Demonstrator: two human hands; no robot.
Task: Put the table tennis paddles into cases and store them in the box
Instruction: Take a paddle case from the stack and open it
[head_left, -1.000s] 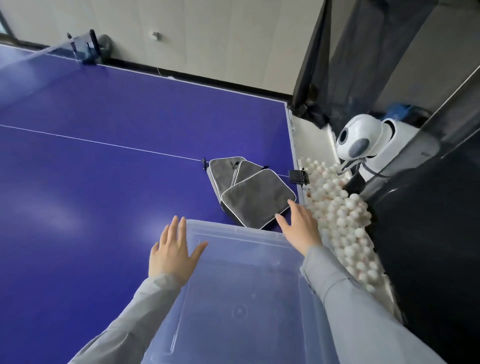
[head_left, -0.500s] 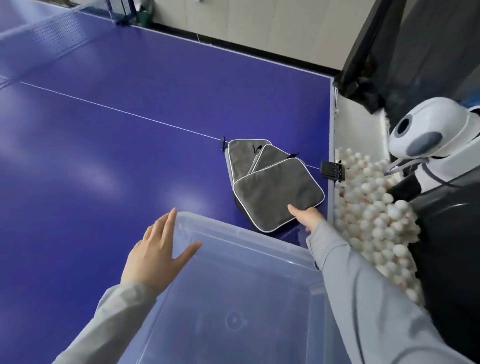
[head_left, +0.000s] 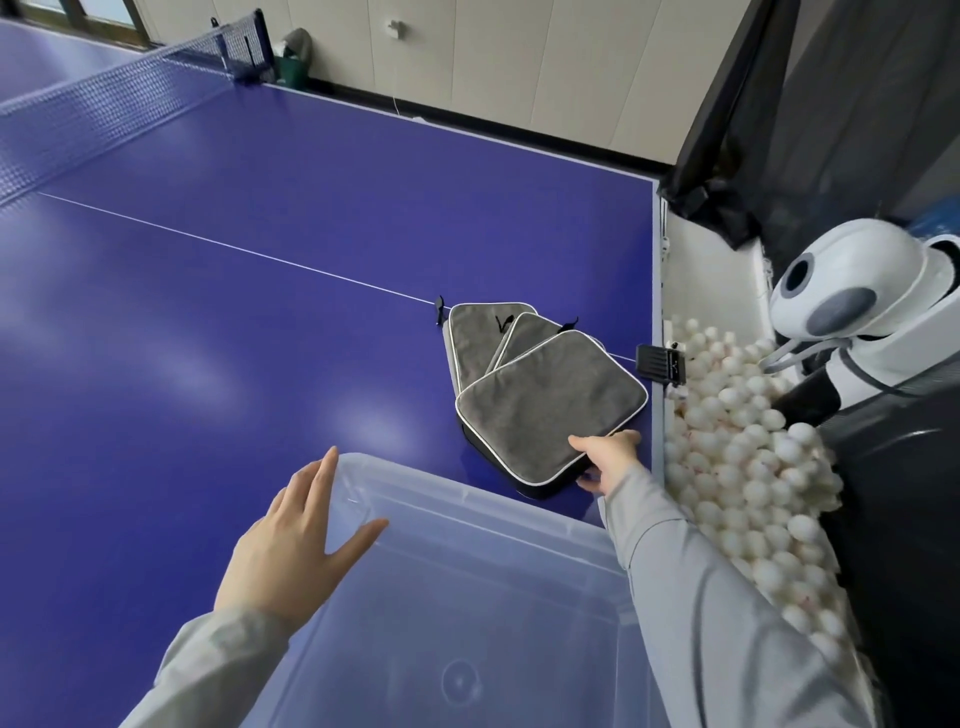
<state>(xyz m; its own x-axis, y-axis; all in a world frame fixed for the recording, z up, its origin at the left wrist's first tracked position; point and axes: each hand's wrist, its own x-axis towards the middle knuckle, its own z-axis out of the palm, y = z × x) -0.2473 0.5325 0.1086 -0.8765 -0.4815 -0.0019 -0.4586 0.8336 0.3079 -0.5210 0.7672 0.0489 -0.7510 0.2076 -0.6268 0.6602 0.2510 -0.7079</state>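
At far left the net (head_left: 130, 98) crosses the blue table (head_left: 260, 312). The left hand (head_left: 291, 545) hovers over the near-left corner of the clear box (head_left: 467, 597), fingers spread, holding nothing; it has barely shifted in the last second. The box looks empty. Past its far rim three grey cases (head_left: 540, 374) lie fanned and overlapping near the table's right edge. The right hand (head_left: 608, 462), which a second ago rested at the box rim, has reached forward and now pinches the near corner of the top case (head_left: 550, 400), thumb above, fingers beneath. That likely begins the storing step: lifting this case into the box. Right of the table lie white balls (head_left: 737, 441) and a ball machine (head_left: 862, 306).
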